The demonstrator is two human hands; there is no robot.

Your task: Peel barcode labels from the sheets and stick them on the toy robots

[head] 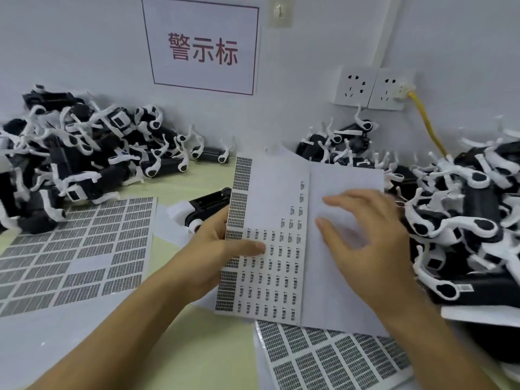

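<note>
While the left hand pinches the label sheet above the table | right hand hovers spread, holding nothing | toy robots piled alongside | risk: sheet buckles, label tears.

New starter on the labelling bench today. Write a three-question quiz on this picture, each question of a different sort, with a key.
1. True or false: the left hand holds the label sheet by its left edge.
2. The right hand is: A) gripping a toy robot; B) spread over the sheet's blank part; C) off the bench.
3. Fill in: the yellow cable plugs into the wall ____.

Key: 1 true; 2 B; 3 socket.
</note>
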